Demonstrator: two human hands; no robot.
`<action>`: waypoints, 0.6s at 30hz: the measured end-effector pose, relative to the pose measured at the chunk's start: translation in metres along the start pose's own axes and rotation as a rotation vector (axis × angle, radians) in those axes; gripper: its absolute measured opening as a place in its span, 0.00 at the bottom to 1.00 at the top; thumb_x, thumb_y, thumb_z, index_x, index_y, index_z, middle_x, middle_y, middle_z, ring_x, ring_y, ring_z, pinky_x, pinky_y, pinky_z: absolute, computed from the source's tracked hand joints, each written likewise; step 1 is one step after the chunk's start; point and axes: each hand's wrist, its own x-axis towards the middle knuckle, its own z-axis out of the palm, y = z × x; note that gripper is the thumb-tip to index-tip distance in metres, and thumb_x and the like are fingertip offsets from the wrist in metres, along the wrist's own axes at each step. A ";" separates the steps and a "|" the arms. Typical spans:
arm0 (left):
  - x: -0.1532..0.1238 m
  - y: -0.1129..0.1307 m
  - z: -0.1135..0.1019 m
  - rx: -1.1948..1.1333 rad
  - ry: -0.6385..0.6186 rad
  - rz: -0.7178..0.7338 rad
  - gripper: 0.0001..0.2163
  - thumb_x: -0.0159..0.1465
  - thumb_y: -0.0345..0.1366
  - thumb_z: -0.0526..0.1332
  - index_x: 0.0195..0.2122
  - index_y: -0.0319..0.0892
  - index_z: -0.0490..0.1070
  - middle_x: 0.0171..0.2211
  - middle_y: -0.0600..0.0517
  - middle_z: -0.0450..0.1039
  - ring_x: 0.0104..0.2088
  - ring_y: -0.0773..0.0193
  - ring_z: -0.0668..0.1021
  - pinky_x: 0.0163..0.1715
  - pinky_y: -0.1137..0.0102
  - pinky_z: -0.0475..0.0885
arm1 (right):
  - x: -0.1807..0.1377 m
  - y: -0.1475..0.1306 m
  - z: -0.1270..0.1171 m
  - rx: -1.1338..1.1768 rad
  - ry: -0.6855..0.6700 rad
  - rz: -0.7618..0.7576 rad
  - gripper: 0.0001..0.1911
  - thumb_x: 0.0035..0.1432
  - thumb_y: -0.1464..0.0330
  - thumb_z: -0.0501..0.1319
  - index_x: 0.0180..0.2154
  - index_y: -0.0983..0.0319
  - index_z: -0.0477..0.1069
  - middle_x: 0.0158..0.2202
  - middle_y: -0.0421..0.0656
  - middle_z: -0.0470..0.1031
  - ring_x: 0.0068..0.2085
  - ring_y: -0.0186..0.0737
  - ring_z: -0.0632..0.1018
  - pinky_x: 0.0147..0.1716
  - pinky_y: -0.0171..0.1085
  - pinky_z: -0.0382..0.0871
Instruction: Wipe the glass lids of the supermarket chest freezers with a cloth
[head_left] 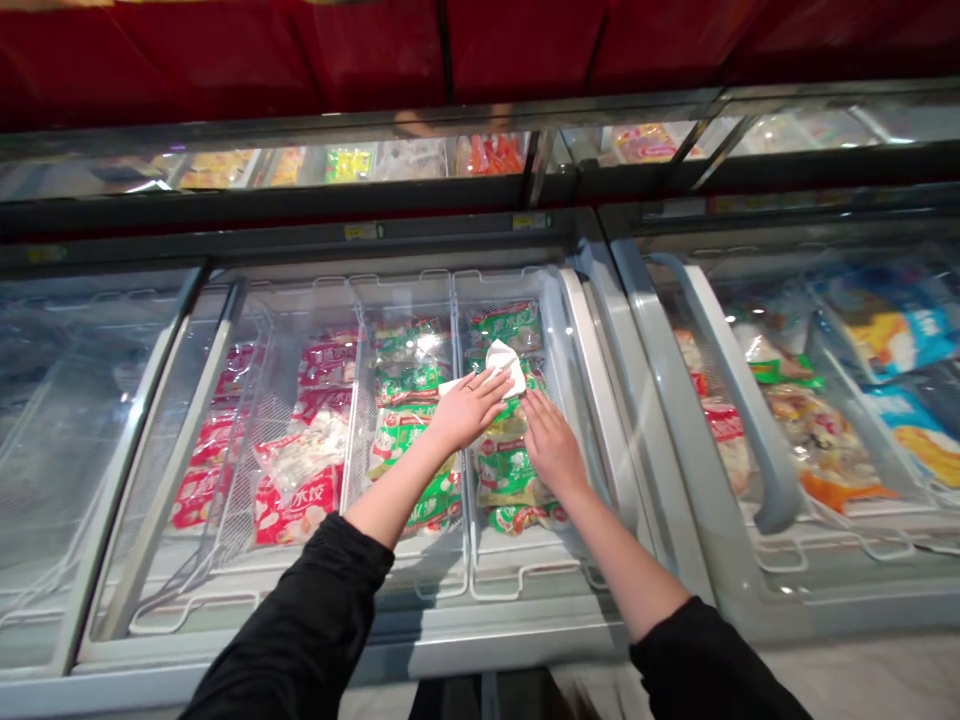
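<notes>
My left hand [469, 410] holds a white cloth [507, 366] under its outstretched fingers, pressed to the glass lid [296, 300] of a chest freezer. Part of the cloth sticks out past the fingertips, and a small edge shows on the near side. My right hand [553, 443] is just to the right, fingers extended and close together, its fingertips at the cloth's lower right edge; nothing shows in it. Below the glass lie green bags of frozen dumplings [508, 470] in wire baskets.
Red bags [300, 505] fill baskets to the left. A pale curved lid handle [600, 390] runs along the right side. Another freezer section [825, 420] holds blue and orange bags. Behind stands a glass-fronted shelf with packages [491, 155], below red panels [525, 45].
</notes>
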 end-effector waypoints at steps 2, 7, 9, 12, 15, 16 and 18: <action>0.023 0.002 0.004 0.005 0.061 -0.105 0.19 0.62 0.40 0.40 0.56 0.51 0.44 0.56 0.61 0.43 0.56 0.66 0.47 0.53 0.62 0.50 | 0.002 0.000 0.000 0.007 -0.001 0.007 0.31 0.50 0.77 0.42 0.54 0.48 0.43 0.55 0.30 0.50 0.55 0.35 0.53 0.54 0.46 0.52; 0.026 0.022 0.010 -0.003 0.067 -0.145 0.19 0.62 0.38 0.40 0.56 0.49 0.44 0.56 0.62 0.43 0.56 0.65 0.46 0.54 0.61 0.49 | 0.003 0.005 0.004 0.035 0.096 0.050 0.30 0.49 0.78 0.42 0.55 0.59 0.45 0.56 0.40 0.50 0.56 0.36 0.52 0.54 0.43 0.52; 0.008 0.027 0.009 -0.005 0.038 -0.045 0.19 0.62 0.38 0.40 0.56 0.51 0.45 0.56 0.63 0.42 0.56 0.67 0.47 0.54 0.65 0.50 | 0.002 0.007 0.006 0.035 0.151 0.108 0.29 0.49 0.78 0.43 0.55 0.63 0.45 0.56 0.44 0.49 0.56 0.37 0.50 0.55 0.43 0.51; -0.010 0.024 0.007 0.012 -0.007 0.100 0.19 0.62 0.38 0.42 0.55 0.52 0.45 0.56 0.64 0.42 0.56 0.69 0.48 0.54 0.67 0.51 | 0.001 0.008 0.009 0.045 0.163 0.132 0.29 0.49 0.79 0.43 0.55 0.62 0.47 0.56 0.43 0.50 0.56 0.37 0.50 0.54 0.43 0.51; 0.004 0.012 0.007 0.049 0.007 0.093 0.19 0.62 0.37 0.42 0.55 0.52 0.44 0.56 0.63 0.43 0.56 0.68 0.49 0.53 0.66 0.51 | 0.001 0.008 0.007 0.059 0.155 0.118 0.28 0.49 0.79 0.43 0.53 0.60 0.50 0.54 0.42 0.54 0.55 0.38 0.53 0.53 0.45 0.53; 0.015 0.007 0.007 0.062 0.032 0.055 0.19 0.62 0.37 0.41 0.56 0.51 0.44 0.56 0.62 0.43 0.56 0.68 0.49 0.53 0.65 0.52 | 0.002 0.008 0.003 0.062 0.155 0.114 0.28 0.49 0.79 0.43 0.53 0.60 0.51 0.53 0.42 0.55 0.55 0.39 0.54 0.53 0.45 0.54; 0.041 0.002 0.008 0.079 0.092 -0.029 0.19 0.62 0.36 0.41 0.56 0.50 0.43 0.56 0.60 0.43 0.56 0.67 0.49 0.53 0.64 0.52 | 0.006 0.008 -0.008 0.065 0.151 0.104 0.27 0.49 0.78 0.43 0.53 0.60 0.52 0.53 0.41 0.56 0.54 0.38 0.56 0.52 0.45 0.56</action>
